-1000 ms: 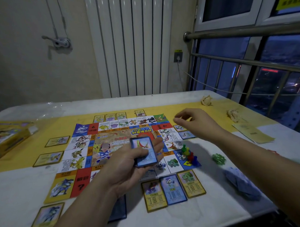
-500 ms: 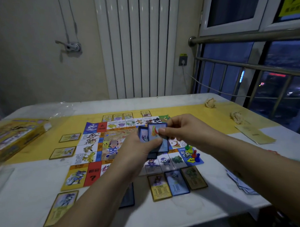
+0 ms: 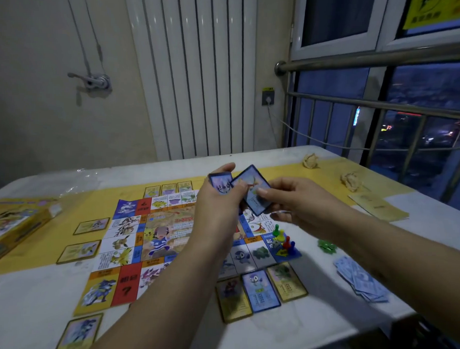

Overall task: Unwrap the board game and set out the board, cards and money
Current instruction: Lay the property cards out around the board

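One card (image 3: 250, 176) pinched in right hand (image 3: 298, 200), deck (image 3: 219, 185) in left hand (image 3: 217, 213)

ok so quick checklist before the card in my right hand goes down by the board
1. One card pinched by right hand: ok.
2. The deck gripped in left hand: ok.
3. Card fully free of deck: cannot tell, they overlap in view.
4. Bare table right of the near card row: ok.
5. The pawns upright on the board: ok.
6. Which square it matches: cannot tell, print blurred.
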Tool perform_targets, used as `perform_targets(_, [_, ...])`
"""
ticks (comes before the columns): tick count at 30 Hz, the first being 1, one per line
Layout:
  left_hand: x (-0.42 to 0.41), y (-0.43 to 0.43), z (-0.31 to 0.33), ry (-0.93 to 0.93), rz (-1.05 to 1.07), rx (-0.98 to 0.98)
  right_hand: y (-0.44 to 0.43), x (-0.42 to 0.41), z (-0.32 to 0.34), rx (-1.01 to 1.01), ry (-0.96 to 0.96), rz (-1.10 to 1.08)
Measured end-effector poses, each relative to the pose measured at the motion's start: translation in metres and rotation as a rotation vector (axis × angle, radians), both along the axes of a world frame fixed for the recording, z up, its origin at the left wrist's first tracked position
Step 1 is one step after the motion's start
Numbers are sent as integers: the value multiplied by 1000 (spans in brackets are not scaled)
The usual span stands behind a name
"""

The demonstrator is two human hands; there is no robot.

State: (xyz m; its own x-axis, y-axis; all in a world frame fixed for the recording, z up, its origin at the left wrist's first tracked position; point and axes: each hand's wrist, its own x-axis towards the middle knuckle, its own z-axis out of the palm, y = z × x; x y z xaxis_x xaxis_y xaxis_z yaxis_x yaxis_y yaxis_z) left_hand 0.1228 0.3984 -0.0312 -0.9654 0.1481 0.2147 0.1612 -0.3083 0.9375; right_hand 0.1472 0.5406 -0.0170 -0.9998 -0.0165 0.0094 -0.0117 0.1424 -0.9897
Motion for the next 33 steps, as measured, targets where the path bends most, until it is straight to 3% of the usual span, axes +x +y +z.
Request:
perform_targets(2, [1,8,-3,-68,-35,40,5,0,-7,-226,-6,-62])
perform_targets(4, [2,13,-7,-156,-51,87,18,-8,-8,-291,12,-139])
perform_targets(6, [0,13,-10,-283,-67,196,40,-21,-11,-124,7,-217])
perform_targets(10, [-5,3,-12,-460,-105,344,83,-44,-35,552,-96,-268])
perform_targets(12, [-5,0,-13,-499,-118,350,89,-51,-45,683,-136,-220])
perform_targets(18, [-5,-4,-18,-542,-126,366,92,-72,-66,915,-127,-200])
perform_targets(26, [-6,-6,-20,-615,-103,402,90,-82,-83,953,-55,-288])
perform_targets(33, [-6,-10,-22,-652,-156,425,92,-80,-89,1103,-25,-360])
